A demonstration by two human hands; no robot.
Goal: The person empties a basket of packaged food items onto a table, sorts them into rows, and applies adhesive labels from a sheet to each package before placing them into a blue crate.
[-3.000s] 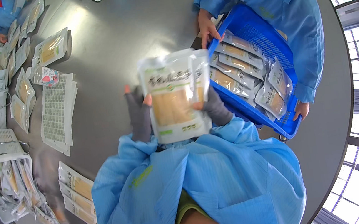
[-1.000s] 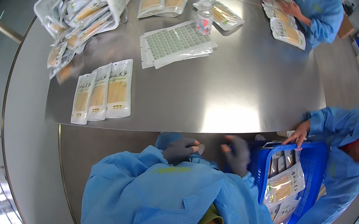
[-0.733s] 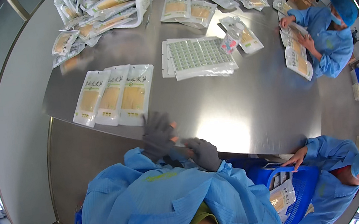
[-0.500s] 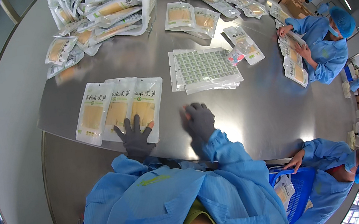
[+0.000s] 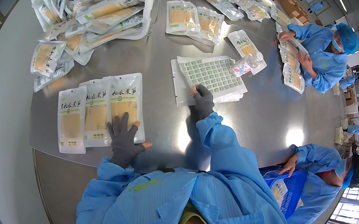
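Note:
Three clear-and-white pouches of pale yellow food overlap in a row: a left pouch, a middle pouch and a right pouch. My left hand, in a grey glove with bare fingertips, lies spread over the lower part of the right pouch. Farther right, my right hand, gloved the same way, pinches the near left corner of a sheet of small green labels. That edge curls up slightly, and other sheets lie beneath it. A small clear bottle rests on its side across the sheet's right edge.
A pile of filled pouches spills from a white bin at the far left. Two pouches lie behind the labels, and another pouch lies beside the bottle. Co-workers handle pouches at right; one holds a blue basket.
My right hand has moved forward from the bare steel onto the label sheet and taken its corner. My left hand stays spread on the right pouch. The whole view has shifted slightly.

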